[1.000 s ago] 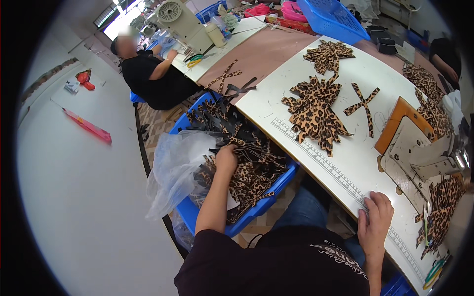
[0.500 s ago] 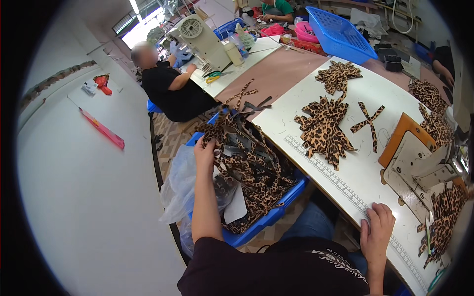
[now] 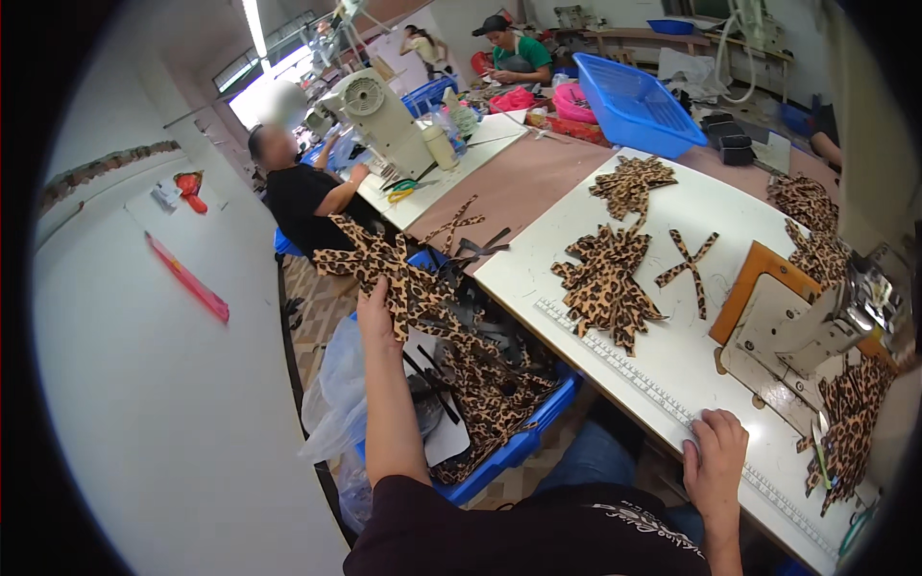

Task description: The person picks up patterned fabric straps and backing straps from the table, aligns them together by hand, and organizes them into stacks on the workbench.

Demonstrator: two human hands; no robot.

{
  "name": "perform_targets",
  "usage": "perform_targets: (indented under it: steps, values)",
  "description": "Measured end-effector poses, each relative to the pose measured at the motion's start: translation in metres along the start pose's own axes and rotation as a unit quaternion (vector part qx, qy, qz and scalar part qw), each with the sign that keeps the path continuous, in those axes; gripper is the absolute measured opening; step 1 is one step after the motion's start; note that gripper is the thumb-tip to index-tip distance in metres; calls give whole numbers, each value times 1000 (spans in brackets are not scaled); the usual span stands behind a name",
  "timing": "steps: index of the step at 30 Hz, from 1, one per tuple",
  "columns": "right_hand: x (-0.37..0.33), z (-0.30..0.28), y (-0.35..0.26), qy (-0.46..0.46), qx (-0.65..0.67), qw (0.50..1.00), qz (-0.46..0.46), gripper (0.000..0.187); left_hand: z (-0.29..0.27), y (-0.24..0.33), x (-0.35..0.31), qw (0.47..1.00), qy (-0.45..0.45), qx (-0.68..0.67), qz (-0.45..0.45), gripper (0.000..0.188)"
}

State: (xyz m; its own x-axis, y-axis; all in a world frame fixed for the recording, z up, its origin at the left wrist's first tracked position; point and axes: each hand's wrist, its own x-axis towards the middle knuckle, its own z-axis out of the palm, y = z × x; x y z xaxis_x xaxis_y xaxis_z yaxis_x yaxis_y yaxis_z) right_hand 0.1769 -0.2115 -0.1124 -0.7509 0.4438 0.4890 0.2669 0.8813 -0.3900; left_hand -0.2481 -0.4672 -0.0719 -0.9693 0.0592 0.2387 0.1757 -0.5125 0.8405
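Observation:
My left hand point(image 3: 377, 322) is closed on a bundle of leopard-print fabric pieces point(image 3: 394, 278), raised above a blue basket point(image 3: 540, 428). More leopard-print fabric point(image 3: 499, 389) and black strips fill that basket. My right hand point(image 3: 717, 459) lies on the front edge of the white sewing table point(image 3: 523, 259), fingers stretched over a ruler strip point(image 3: 629, 363) along the edge, holding nothing. On the tabletop rest a fanned pile of leopard-print pieces point(image 3: 607, 283), a smaller pile point(image 3: 631, 182) behind it, and crossed strips point(image 3: 689, 272).
A sewing machine point(image 3: 802, 336) stands at the right, with thread snips point(image 3: 819, 449) on fabric beside it. Clear plastic bags point(image 3: 336, 394) hang at the basket's left. A large blue basket point(image 3: 639, 104) sits at the back. Co-workers sit at far left and far back.
My left hand has lifted the leopard-print bundle up and leftward out of the basket, where it now spreads into view. My right hand keeps its place on the table edge; the view has shifted slightly.

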Motion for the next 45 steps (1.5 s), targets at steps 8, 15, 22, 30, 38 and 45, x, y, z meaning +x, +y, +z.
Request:
perform_targets:
  steps: [8,15,22,30,38,45]
  values:
    - [22,9,26,24,15,999,-18,33,152,-23,-44,975,-209,-27,-63,30]
    - [-3,0,51,178,106,975,82,16,265,-73,-124,751,-610,117,-224,27]
    - [-31,-15,71,325,329,834,300,9,341,-150,-180,494,-785,369,50,43]
    - [5,-39,92,300,181,903,248,11,334,-104,-173,575,-655,404,279,56]
    - [39,-19,121,214,-59,957,187,25,354,-156,-226,597,-597,429,322,41]
    - [37,-29,128,249,-61,954,155,22,379,-166,-243,674,-656,266,209,22]
